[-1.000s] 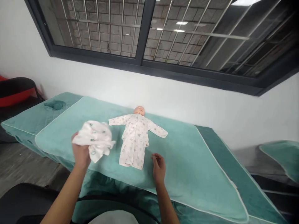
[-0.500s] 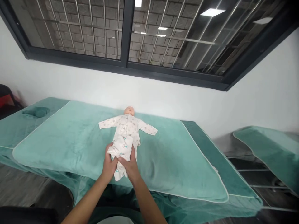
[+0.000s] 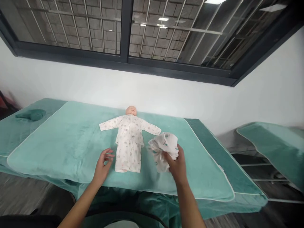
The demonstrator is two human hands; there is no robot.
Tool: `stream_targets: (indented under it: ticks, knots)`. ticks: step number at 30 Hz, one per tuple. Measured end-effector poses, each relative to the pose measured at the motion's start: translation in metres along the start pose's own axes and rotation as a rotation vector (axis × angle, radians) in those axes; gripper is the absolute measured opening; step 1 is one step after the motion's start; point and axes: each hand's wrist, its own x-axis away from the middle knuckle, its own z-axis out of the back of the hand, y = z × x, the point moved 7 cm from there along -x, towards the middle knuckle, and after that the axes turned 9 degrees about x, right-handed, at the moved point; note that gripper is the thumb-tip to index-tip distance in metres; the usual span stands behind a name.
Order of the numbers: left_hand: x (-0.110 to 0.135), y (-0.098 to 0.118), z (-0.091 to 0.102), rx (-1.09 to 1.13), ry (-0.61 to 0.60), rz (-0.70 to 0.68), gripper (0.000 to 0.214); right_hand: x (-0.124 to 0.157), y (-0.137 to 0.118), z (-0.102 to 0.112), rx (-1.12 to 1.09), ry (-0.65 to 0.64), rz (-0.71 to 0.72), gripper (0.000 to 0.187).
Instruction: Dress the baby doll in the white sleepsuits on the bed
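A baby doll point(image 3: 131, 110) lies on its back on the green sheet, its head toward the wall. It wears a white printed shirt point(image 3: 129, 128) with both sleeves spread, and matching trousers point(image 3: 128, 156). To the right of the doll, my right hand point(image 3: 177, 161) grips a bunched white cloth point(image 3: 167, 145) with teal prints, held above the bed. What kind of cloth it is does not show. My left hand point(image 3: 104, 164) hovers just left of the trousers, fingers curved and apart, holding nothing.
A padded bed point(image 3: 71, 136) with a green cover stands against the white wall, below a barred window point(image 3: 124, 47). A face hole point(image 3: 30, 115) is at its left end. Another green-covered bed point(image 3: 273, 142) stands to the right, with a metal rack beneath.
The bunched cloth has moved right in my right hand, off the doll's lower body, uncovering the trousers. My left hand has let go of it and shifted left.
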Motion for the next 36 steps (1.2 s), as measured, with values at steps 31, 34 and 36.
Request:
stream_targets:
  ticks: [31,34,36]
  knots:
    - [-0.256,-0.023,-0.141,-0.717,-0.060,-0.135,0.039,-0.163,-0.055,-0.273,0.523,-0.419,0.027,0.025]
    - [-0.249,-0.020,-0.146,-0.808,-0.081,-0.169,0.042,-0.157,-0.045,-0.266,0.462,-0.318,-0.022,0.032]
    - [-0.247,-0.020,-0.149,-0.833,-0.090,-0.202,0.043,-0.155,-0.039,-0.261,0.414,-0.259,-0.060,0.034]
